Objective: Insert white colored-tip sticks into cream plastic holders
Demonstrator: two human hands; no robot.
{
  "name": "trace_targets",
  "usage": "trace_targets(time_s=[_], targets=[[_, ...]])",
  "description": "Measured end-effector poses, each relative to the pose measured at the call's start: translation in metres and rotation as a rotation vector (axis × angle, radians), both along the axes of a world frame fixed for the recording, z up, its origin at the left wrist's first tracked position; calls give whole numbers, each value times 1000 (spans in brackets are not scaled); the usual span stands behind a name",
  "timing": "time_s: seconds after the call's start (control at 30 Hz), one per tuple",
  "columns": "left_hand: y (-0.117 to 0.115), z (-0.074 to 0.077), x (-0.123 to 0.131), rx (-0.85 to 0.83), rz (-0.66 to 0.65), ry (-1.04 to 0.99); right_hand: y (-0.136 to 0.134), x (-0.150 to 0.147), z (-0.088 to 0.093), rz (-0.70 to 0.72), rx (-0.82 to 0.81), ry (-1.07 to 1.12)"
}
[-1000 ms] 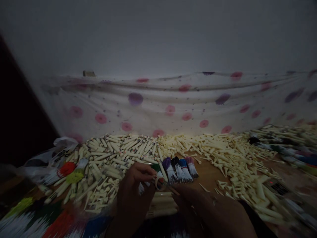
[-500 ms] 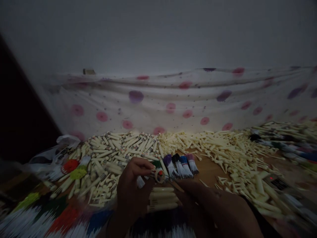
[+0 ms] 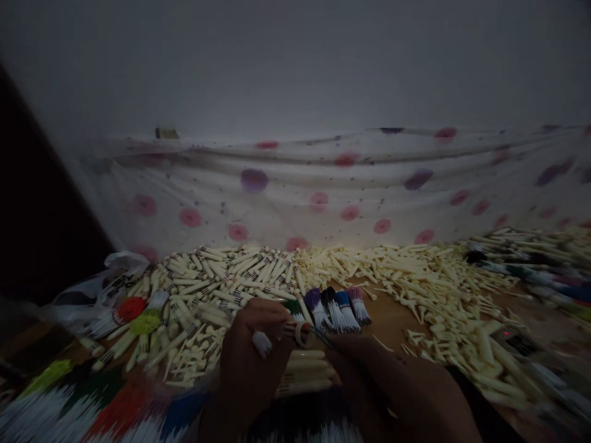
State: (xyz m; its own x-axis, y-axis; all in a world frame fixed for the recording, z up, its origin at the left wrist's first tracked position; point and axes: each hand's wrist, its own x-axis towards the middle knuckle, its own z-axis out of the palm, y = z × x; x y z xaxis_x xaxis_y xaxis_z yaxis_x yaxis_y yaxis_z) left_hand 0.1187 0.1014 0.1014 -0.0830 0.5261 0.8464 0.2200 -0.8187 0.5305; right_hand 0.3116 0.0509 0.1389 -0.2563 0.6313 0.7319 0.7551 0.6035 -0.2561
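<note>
Pinching a tube, the left hand has its fingers closed round it — open end toward the right hand, whose fingers grip a thin stick near that rim. Just beyond both sets of fingers lie bundles; farther off, piled pens — mostly cream.

The view is dim and grey throughout, brightest on the cream pieces and the lower part of the spotted cloth, with the light's source out of sight. Left hand and right hand sink into near-silhouette, and the left edge falls to black. Toward the lower corners everything smears and stretches, streaking the coloured bundles.
</note>
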Motion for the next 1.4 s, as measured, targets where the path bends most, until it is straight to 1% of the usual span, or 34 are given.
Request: trace_targets(time_s=[0.03, 0.1, 0.17, 0.23, 0.3, 0.37, 0.5, 0.67, 0.8, 0.87, 1.03, 1.23, 1.33, 1.4], targets=[[0, 2, 0, -32, 27, 43, 0, -1, 1, -4, 10, 10], [-1, 7, -2, -78, 55, 195, 0, -4, 4, 0, 34, 30], [-1, 9, -4, -117, 27, 340, -1, -7, 7, 13, 40, 26], [-2, 9, -5, -173, 12, 398, -1, -8, 8, 1, 9, 4], [-3, 7, -6, -227, 34, 419, -2, -8, 7, -29, -27, -7], [-4, 5, -6, -249, 29, 428, -3, -6, 5, -47, -49, -8], [-5, 5, -5, -283, -43, 425, -5, -4, 1, -53, -57, -8], [-8, 4, -3, -281, -84, 409, -6, -4, 0, -55, -59, -8], [-7, 1, -2, -334, -186, 361, -7, -1, -1, -33, -43, -26], [-7, 1, -2, -362, -212, 344, -7, 1, -2, -32, -32, -33], [-9, 1, -4, -429, -184, 321, -8, 3, -4, -47, 1, -39], [-13, 2, -1, -408, -180, 245, -12, 1, 0, -46, 20, -58], [-13, 0, -3, -412, -170, 277, -12, -2, 5, -47, 40, -65], [-12, -1, -5, -384, -164, 313, -12, -4, 8, -47, 52, -66]])
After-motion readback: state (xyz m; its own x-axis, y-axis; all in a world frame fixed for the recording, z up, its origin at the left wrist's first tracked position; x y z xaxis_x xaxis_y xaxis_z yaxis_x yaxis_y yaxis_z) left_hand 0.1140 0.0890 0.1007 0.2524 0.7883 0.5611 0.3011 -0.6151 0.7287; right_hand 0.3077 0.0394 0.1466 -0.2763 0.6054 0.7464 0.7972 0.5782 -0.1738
